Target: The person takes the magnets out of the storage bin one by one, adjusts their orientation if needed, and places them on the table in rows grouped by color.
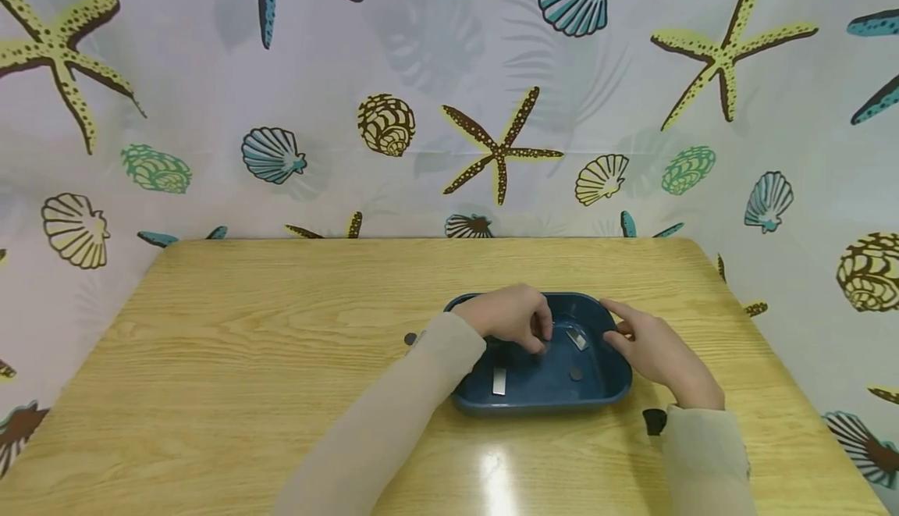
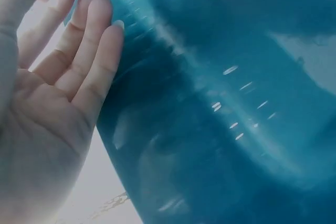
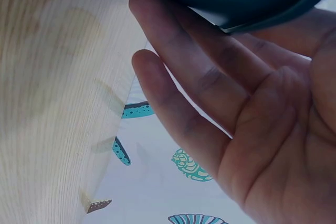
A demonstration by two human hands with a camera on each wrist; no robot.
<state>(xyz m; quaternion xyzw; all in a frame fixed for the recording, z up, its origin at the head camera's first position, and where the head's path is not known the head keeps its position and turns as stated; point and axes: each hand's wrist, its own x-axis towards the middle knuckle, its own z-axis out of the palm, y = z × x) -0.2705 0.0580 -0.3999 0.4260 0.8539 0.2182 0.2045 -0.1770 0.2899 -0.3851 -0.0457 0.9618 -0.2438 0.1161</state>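
Two sleeved arms reach over the wooden table (image 1: pixel 232 344) to a blue tray (image 1: pixel 485 400) near its front edge. Several small metal pieces already lie inside; one dark disc (image 1: pixel 410 338) remains outside. Left hand (image 1: pixel 509 317) dips in, fingers curled, contents unclear; right hand (image 1: pixel 656 356) steadies the rim, fingers extended.

One dark blue plastic tray (image 1: pixel 541 400) sits at lower centre of the head view. Inside it lie two small silver rectangular metal pieces (image 1: pixel 499 381) and one small dark round disc (image 1: pixel 576 374). One more dark round disc (image 1: pixel 410 338) lies on the wood just left of the tray. Two hands are in the frame.
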